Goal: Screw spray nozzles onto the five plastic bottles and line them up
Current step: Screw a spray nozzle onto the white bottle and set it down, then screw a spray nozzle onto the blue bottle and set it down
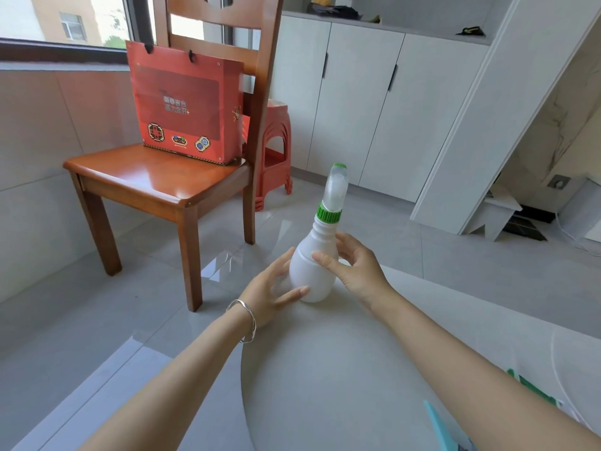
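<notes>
A white plastic bottle (310,271) stands upright near the far edge of the pale grey table (341,369). A green screw collar (329,213) with a clear capped spray nozzle (338,185) sits on its neck. My right hand (354,268) grips the bottle's body, thumb on the front and fingers behind. My left hand (273,288) rests against the lower left side with its fingers spread and the thumb along the base. No other bottles are in view.
A green object (533,390) and a light blue one (439,424) poke in at the table's near right edge. Beyond the table stand a wooden chair (156,177) carrying a red paper bag (185,105), red plastic stools (274,151) and white cabinets (374,102).
</notes>
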A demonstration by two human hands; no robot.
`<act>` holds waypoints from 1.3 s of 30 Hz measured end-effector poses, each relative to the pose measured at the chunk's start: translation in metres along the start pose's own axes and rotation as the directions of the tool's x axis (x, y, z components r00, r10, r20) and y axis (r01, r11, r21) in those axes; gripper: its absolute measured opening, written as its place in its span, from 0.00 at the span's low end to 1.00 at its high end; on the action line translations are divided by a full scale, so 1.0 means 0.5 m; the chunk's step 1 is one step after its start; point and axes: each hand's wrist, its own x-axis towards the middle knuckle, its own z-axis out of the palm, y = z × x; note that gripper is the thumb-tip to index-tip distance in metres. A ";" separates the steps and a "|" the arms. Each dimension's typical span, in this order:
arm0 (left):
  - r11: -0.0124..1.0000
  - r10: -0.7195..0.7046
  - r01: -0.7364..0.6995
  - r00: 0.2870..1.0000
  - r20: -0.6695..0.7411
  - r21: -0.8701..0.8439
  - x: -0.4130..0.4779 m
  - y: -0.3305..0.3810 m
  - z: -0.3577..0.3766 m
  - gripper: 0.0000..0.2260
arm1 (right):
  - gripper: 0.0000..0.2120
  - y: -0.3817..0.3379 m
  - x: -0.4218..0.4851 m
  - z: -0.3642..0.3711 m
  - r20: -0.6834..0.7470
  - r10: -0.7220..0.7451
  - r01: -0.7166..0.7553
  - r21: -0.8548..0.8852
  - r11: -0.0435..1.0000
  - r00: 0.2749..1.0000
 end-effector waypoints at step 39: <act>0.962 0.179 -0.212 0.965 0.193 0.170 -0.311 0.414 0.606 0.30 | 0.25 -0.030 -0.714 -0.646 -0.668 -0.349 -0.020 -0.479 0.878 0.657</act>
